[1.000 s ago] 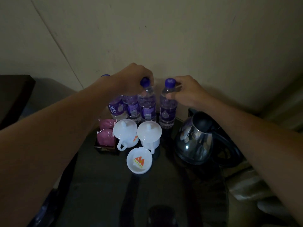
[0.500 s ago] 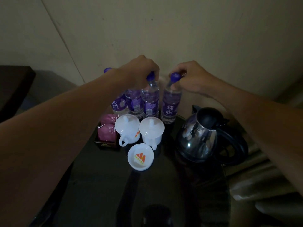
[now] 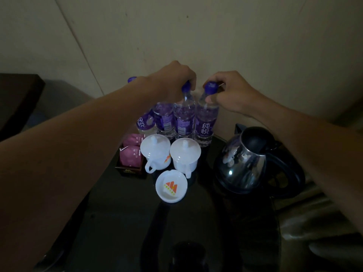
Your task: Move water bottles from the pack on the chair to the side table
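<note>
Bottles [image 3: 205, 122]: clear glossy plastic, purple film labels, matt purple plastic caps [image 3: 211, 88]. Kettle [image 3: 242, 163] was polished metal, mirror-like, with a black plastic lid and handle. Lidded cups [image 3: 155, 152] and dish [image 3: 171, 186] looked like smooth white glazed ceramic. Sachets [image 3: 131, 157]: matt pink paper or foil, unclear which. Bench [image 3: 121, 222] top was dark, glossy, reflective. Wall [image 3: 235, 36] was matt, slightly scuffed.

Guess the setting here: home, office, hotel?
Probably a hotel room. A dark glass side table against the wall holds an electric kettle, two lidded white cups, boxed tea sachets and a logo ashtray, plus matching water bottles: a typical guest amenity set.
</note>
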A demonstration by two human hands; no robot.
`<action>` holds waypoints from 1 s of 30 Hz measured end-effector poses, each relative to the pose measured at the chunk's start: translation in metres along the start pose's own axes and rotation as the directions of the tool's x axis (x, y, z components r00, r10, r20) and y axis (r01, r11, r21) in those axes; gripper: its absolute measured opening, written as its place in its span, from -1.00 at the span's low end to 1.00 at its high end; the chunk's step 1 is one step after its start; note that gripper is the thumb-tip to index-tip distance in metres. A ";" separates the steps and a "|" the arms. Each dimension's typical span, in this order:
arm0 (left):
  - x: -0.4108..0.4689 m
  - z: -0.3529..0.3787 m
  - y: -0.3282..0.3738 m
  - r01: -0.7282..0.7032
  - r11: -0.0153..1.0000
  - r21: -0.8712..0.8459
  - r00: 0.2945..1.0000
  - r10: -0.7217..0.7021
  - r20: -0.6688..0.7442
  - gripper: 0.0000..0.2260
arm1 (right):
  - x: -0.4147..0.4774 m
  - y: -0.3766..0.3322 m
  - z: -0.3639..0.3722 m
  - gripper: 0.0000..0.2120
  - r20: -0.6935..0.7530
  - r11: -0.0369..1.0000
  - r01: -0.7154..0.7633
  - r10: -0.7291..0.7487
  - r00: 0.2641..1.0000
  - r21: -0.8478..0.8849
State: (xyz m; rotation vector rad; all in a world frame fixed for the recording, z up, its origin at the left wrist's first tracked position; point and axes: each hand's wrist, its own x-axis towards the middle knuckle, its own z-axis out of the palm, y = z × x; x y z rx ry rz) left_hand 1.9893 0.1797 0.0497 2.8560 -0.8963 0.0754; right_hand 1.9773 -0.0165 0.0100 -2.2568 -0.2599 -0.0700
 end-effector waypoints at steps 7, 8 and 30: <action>-0.002 -0.005 -0.004 0.013 1.000 -0.002 1.000 -0.013 0.028 -0.66 | 0.000 0.001 -0.003 -0.69 0.026 0.999 -0.006 0.007 1.000 -0.038; -0.001 -0.004 -0.004 0.010 1.000 0.003 1.000 -0.010 0.021 -0.67 | 0.000 0.000 -0.004 -0.70 0.028 0.999 0.000 0.001 1.000 -0.032; -0.044 -0.001 -0.021 0.157 0.981 -0.117 0.968 -0.176 -0.177 -0.35 | -0.022 -0.012 -0.002 -0.49 0.038 0.995 -0.094 0.095 0.995 -0.031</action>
